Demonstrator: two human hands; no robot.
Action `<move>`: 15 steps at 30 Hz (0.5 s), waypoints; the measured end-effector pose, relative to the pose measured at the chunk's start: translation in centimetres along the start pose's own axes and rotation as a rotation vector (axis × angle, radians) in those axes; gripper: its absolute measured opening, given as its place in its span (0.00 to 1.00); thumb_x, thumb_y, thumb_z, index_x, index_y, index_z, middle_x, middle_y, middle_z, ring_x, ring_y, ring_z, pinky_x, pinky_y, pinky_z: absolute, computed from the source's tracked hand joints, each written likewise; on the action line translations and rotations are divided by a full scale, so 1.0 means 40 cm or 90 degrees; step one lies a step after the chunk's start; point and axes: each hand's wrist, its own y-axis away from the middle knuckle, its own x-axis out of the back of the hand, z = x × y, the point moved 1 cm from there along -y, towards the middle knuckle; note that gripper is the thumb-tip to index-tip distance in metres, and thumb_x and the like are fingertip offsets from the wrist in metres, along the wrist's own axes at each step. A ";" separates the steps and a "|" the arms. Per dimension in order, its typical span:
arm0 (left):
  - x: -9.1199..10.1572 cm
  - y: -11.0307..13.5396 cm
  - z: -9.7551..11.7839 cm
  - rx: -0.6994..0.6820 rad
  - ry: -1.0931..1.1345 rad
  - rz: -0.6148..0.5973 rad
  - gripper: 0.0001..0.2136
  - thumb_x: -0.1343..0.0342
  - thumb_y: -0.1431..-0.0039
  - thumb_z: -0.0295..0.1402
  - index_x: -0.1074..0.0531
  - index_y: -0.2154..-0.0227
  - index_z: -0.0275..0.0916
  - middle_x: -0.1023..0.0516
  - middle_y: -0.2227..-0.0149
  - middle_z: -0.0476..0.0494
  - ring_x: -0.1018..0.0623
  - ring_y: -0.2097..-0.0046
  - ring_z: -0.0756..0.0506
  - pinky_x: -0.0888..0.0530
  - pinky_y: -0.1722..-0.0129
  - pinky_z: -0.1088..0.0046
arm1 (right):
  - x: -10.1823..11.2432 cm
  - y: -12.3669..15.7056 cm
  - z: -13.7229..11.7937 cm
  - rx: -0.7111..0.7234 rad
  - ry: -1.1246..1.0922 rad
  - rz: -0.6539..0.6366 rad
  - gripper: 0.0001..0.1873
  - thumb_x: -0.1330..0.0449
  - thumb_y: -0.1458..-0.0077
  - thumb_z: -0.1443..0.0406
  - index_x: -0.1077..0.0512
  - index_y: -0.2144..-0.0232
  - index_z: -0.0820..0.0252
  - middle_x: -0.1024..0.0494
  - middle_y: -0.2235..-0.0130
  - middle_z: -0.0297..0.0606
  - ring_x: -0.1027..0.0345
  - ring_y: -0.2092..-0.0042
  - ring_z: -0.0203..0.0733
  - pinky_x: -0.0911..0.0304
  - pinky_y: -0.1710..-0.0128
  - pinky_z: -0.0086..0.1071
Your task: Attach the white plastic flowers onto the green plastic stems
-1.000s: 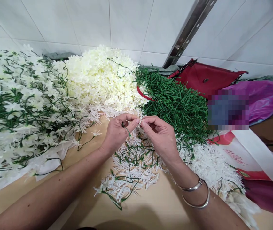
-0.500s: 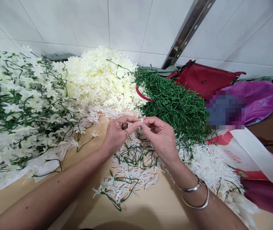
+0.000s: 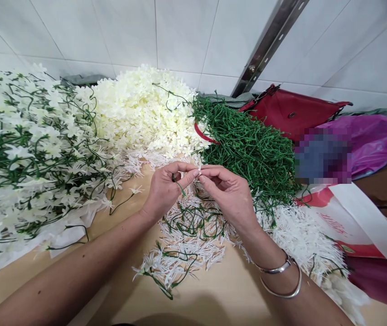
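Over the middle of the table, my left hand (image 3: 166, 185) is closed in a pinch, with a green artificial flower stem (image 3: 181, 187) running under its fingers. My right hand (image 3: 229, 190) meets it fingertip to fingertip, closed on a small white artificial flower (image 3: 199, 167), most of which the fingers hide. Below both hands lie loose white stamen pieces (image 3: 210, 258) with several green stems (image 3: 193, 222) across them. Just behind is a heap of pale yellow-white blossoms (image 3: 142, 108); beyond my right hand is a pile of green stems (image 3: 248, 145).
Stemmed white flowers (image 3: 26, 154) are heaped at left. More white stamens (image 3: 302, 235) lie right of my right wrist. A red handbag (image 3: 298, 111), a purple plastic bag (image 3: 377, 140) and a red-and-white paper bag (image 3: 336, 222) sit at right. A tiled wall (image 3: 183, 36) bounds the back.
My right hand has shifted very slightly right, and its fingertips have moved a little on the white flower. Both hands stay together; the view has moved slightly.
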 end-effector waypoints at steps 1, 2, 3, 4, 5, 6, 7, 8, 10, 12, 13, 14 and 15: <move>0.001 -0.001 -0.001 -0.002 0.004 0.003 0.08 0.34 0.46 0.37 0.17 0.67 0.38 0.20 0.71 0.48 0.38 0.76 0.53 0.39 0.75 0.74 | 0.001 0.000 0.000 0.003 0.000 -0.008 0.04 0.34 0.45 0.67 0.18 0.67 0.54 0.16 0.59 0.37 0.23 0.56 0.40 0.30 0.51 0.36; 0.001 -0.001 -0.001 -0.002 0.007 0.004 0.08 0.33 0.46 0.37 0.17 0.67 0.38 0.20 0.70 0.47 0.37 0.75 0.53 0.39 0.75 0.75 | 0.001 0.000 0.001 0.004 0.000 -0.013 0.05 0.34 0.44 0.67 0.17 0.66 0.54 0.16 0.59 0.37 0.23 0.55 0.40 0.30 0.50 0.37; 0.001 -0.002 -0.001 -0.002 0.011 0.006 0.08 0.33 0.46 0.37 0.17 0.68 0.38 0.20 0.71 0.47 0.38 0.76 0.53 0.39 0.75 0.75 | 0.002 0.000 0.001 0.004 0.001 -0.014 0.05 0.34 0.44 0.67 0.17 0.66 0.54 0.16 0.58 0.38 0.23 0.55 0.41 0.30 0.50 0.37; 0.001 -0.002 0.000 -0.001 0.014 0.006 0.08 0.33 0.46 0.37 0.17 0.68 0.38 0.22 0.73 0.49 0.38 0.76 0.53 0.40 0.76 0.75 | 0.003 0.000 0.002 0.003 0.002 -0.012 0.04 0.34 0.44 0.67 0.17 0.66 0.54 0.16 0.58 0.38 0.23 0.55 0.41 0.30 0.50 0.37; 0.001 -0.001 0.002 0.000 0.015 0.006 0.07 0.33 0.47 0.37 0.17 0.68 0.38 0.25 0.76 0.50 0.40 0.77 0.54 0.41 0.77 0.76 | 0.003 0.000 0.002 0.001 0.003 -0.007 0.04 0.34 0.44 0.67 0.17 0.67 0.54 0.16 0.58 0.38 0.23 0.55 0.40 0.30 0.50 0.36; 0.000 -0.001 0.003 0.001 0.014 0.005 0.07 0.33 0.47 0.36 0.17 0.68 0.38 0.29 0.79 0.52 0.41 0.77 0.54 0.43 0.77 0.76 | 0.004 0.001 0.002 0.000 0.005 -0.002 0.04 0.34 0.44 0.67 0.17 0.67 0.54 0.16 0.59 0.38 0.23 0.55 0.40 0.30 0.50 0.36; -0.001 0.000 0.005 0.002 0.014 0.004 0.07 0.33 0.47 0.36 0.17 0.68 0.38 0.33 0.81 0.54 0.42 0.78 0.54 0.44 0.78 0.76 | 0.004 0.001 0.002 -0.001 0.006 0.002 0.04 0.34 0.44 0.67 0.18 0.68 0.54 0.16 0.59 0.37 0.23 0.56 0.40 0.30 0.51 0.36; -0.001 0.001 0.006 0.005 0.013 0.005 0.07 0.32 0.47 0.36 0.17 0.69 0.38 0.36 0.83 0.55 0.44 0.79 0.54 0.46 0.79 0.76 | 0.003 0.002 0.002 0.000 0.006 0.004 0.04 0.34 0.45 0.67 0.18 0.68 0.54 0.16 0.59 0.37 0.23 0.56 0.40 0.30 0.51 0.36; -0.002 0.003 0.007 0.011 0.013 0.005 0.07 0.32 0.48 0.37 0.17 0.69 0.38 0.40 0.84 0.57 0.45 0.80 0.55 0.48 0.80 0.75 | 0.002 0.002 0.001 0.001 0.004 0.003 0.04 0.33 0.45 0.67 0.18 0.68 0.54 0.16 0.59 0.37 0.22 0.55 0.40 0.30 0.51 0.36; -0.001 0.003 0.006 0.018 0.015 0.007 0.08 0.32 0.48 0.37 0.18 0.68 0.39 0.42 0.84 0.58 0.46 0.80 0.55 0.49 0.80 0.75 | 0.001 0.003 0.001 0.002 0.001 -0.003 0.04 0.33 0.46 0.67 0.18 0.67 0.54 0.16 0.58 0.37 0.22 0.55 0.40 0.30 0.50 0.36; 0.000 0.003 0.005 0.021 0.015 0.007 0.08 0.32 0.48 0.37 0.18 0.68 0.39 0.42 0.84 0.58 0.46 0.80 0.55 0.49 0.80 0.75 | 0.001 0.004 0.001 0.003 0.000 -0.005 0.04 0.33 0.45 0.67 0.18 0.67 0.54 0.16 0.58 0.37 0.22 0.55 0.40 0.30 0.50 0.36; 0.001 0.003 0.004 0.021 0.015 0.007 0.08 0.32 0.48 0.37 0.18 0.68 0.39 0.43 0.84 0.58 0.46 0.80 0.55 0.49 0.80 0.75 | 0.002 0.004 0.001 0.006 0.001 -0.007 0.04 0.33 0.45 0.67 0.18 0.67 0.54 0.16 0.58 0.37 0.22 0.55 0.40 0.30 0.50 0.36; 0.002 0.003 0.003 0.019 0.015 0.007 0.08 0.32 0.48 0.37 0.17 0.68 0.39 0.43 0.83 0.58 0.46 0.80 0.55 0.49 0.80 0.75 | 0.002 0.004 0.001 0.009 0.003 -0.008 0.04 0.33 0.45 0.67 0.18 0.67 0.54 0.16 0.58 0.37 0.22 0.55 0.40 0.30 0.49 0.37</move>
